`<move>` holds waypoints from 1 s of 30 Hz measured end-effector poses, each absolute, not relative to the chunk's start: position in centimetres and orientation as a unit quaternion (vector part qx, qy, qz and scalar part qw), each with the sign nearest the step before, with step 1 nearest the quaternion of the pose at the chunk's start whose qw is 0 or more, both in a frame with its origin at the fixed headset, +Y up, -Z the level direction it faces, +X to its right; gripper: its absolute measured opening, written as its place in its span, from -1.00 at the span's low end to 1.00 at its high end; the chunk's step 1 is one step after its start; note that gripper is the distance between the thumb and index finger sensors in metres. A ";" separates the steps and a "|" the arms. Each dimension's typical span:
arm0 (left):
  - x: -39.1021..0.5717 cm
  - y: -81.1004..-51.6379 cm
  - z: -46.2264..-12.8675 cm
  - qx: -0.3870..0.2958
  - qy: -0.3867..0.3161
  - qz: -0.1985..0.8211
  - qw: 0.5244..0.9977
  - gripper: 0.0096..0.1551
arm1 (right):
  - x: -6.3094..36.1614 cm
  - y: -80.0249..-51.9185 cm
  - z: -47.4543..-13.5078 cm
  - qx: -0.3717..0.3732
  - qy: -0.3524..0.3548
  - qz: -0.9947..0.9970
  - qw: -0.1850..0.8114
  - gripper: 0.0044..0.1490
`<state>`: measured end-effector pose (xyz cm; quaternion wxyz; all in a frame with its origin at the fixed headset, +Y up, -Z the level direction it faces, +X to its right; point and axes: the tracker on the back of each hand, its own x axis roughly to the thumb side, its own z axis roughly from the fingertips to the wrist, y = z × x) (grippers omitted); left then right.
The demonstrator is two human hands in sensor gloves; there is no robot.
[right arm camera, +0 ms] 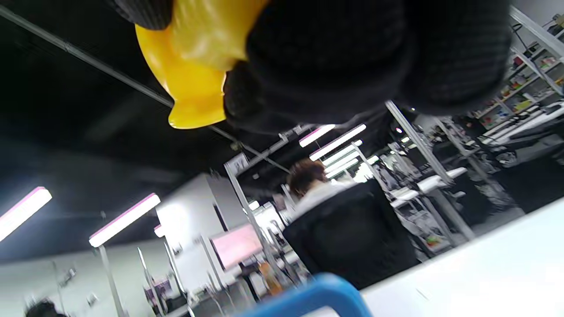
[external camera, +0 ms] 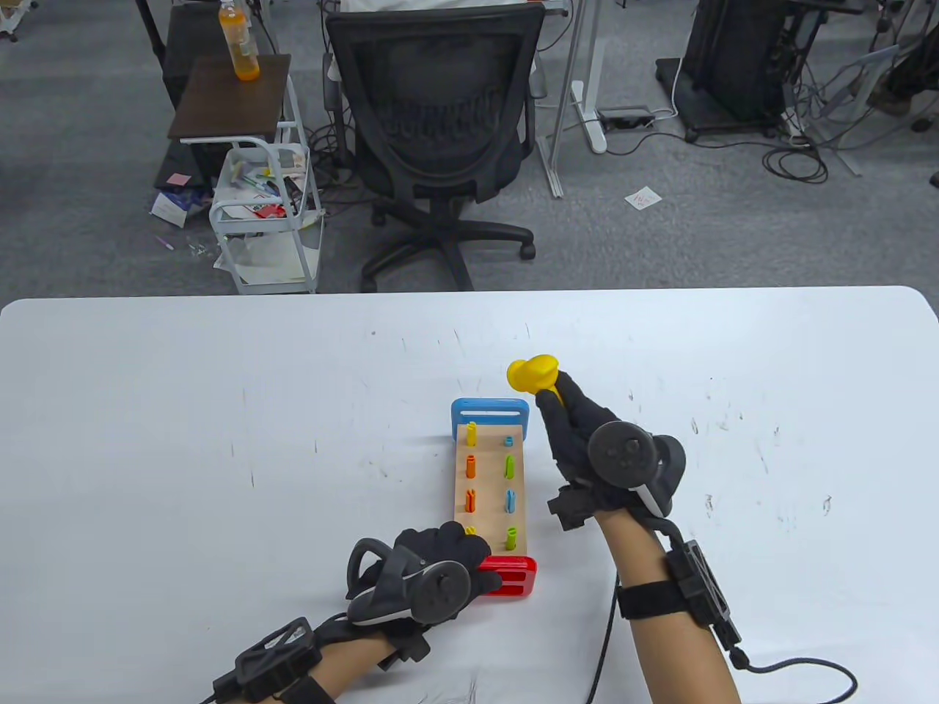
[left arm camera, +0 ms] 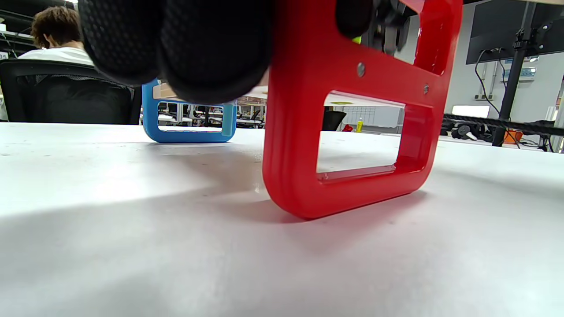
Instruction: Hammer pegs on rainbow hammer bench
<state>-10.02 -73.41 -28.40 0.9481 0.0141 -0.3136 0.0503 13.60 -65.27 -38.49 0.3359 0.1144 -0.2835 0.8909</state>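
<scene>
R hand [external camera: 579, 433] grips yellow hammer [external camera: 533, 372] off bench's [external camera: 490, 493] blue end | L hand [external camera: 440, 554] holds red end

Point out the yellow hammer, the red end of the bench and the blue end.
yellow hammer [external camera: 532, 372], table view, on its head
red end [left arm camera: 299, 145], left wrist view, on its left upright
blue end [external camera: 490, 408], table view, on its top edge

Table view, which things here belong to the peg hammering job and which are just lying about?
Job: wooden peg bench with red and blue ends; yellow plastic hammer; right hand; left hand.
Lying about: black mesh office chair; orange drink bottle; white wire cart.
</scene>
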 end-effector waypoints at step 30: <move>-10.3 -73.4 -28.6 0.006 -0.314 0.065 0.947 -0.35 | 11.3 -71.2 -40.8 0.111 -0.146 0.961 0.207 -0.22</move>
